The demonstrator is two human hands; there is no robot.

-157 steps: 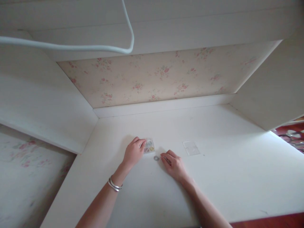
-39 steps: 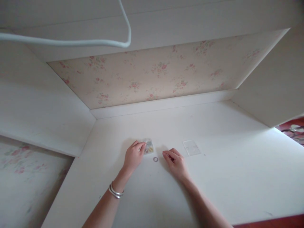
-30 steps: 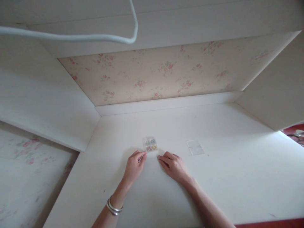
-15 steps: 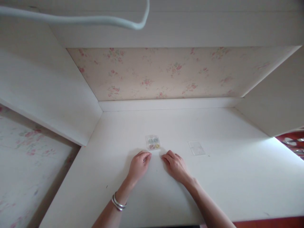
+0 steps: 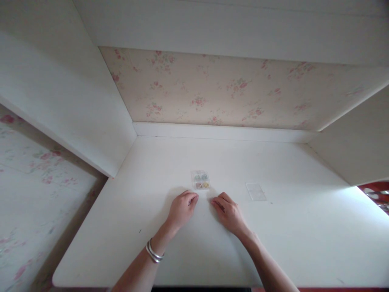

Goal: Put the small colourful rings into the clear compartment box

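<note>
A small clear plastic compartment box (image 5: 200,180) lies on the white desk, with greenish pieces in its far compartments and pinkish and yellow ones in the near compartments. Just below its left corner rests my left hand (image 5: 182,206), fingers closed in a pinch; whatever is in them is too small to make out. My right hand (image 5: 227,211) sits below the box's right side, thumb and fingers pressed together, with something tiny and dark showing at them. A gap separates the two hands. To the right lies a flat clear plastic lid (image 5: 256,192), apart from both hands.
The white desk (image 5: 304,235) meets a low back ledge and a floral-papered wall (image 5: 219,89). White side panels (image 5: 75,89) stand left and right. A thin dark speck (image 5: 140,230) lies left of my left forearm. Reddish things show beyond the right edge.
The camera view has tilted and shifted, and the white cable at the top has left the picture. My right fingers have curled slightly. The box and lid stay in place on the desk.
</note>
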